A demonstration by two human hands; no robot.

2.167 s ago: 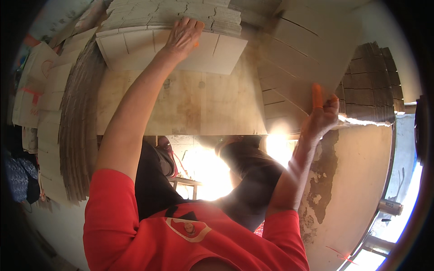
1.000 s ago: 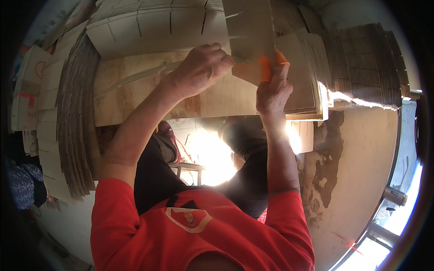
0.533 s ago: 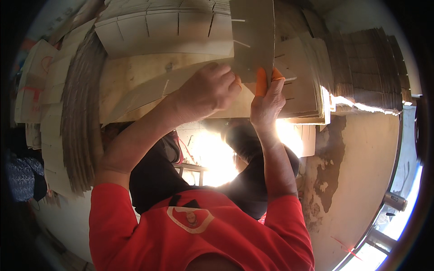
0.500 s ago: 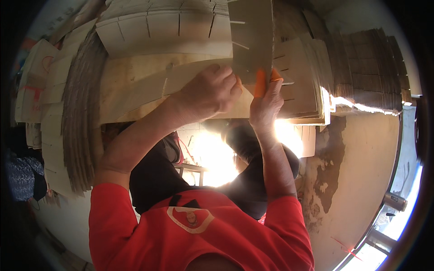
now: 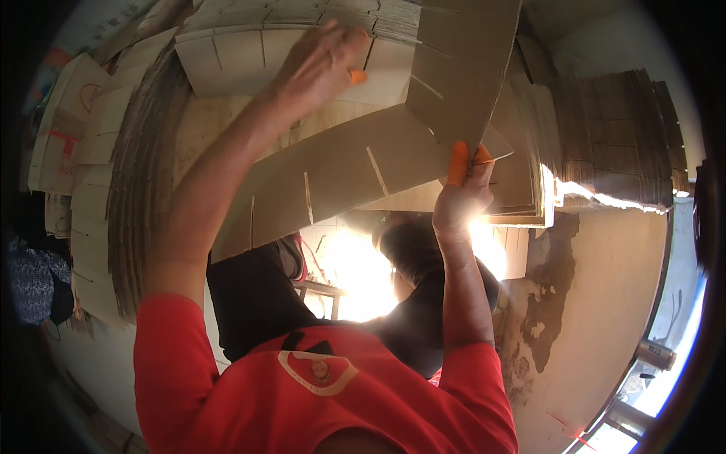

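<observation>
My right hand (image 5: 461, 200), with orange finger covers on its fingertips, is closed in a pinch on two slotted cardboard strips. One cardboard strip (image 5: 461, 68) stands up and away from me. The other slotted strip (image 5: 340, 163) slants down to the left, its end over my leg. They meet at an angle just beyond my right fingertips; whether their slots are engaged is hidden. My left hand (image 5: 321, 64), slightly blurred, is raised in front of the far stack of slotted cardboard (image 5: 242, 49). Its fingers are apart, with an orange cover on the thumb, and nothing shows in it.
A wooden work surface (image 5: 208, 125) lies beneath the strips. Tall cardboard stacks stand on the left (image 5: 144, 174) and on the right (image 5: 612, 121). More flat cardboard (image 5: 522, 144) lies beside my right hand. Bright light glares from below, near a small stool (image 5: 324, 290).
My left hand has left the spot beside my right hand and moved up toward the far stack. The slanting strip has risen and swung nearer me; my right hand has shifted slightly right and nearer.
</observation>
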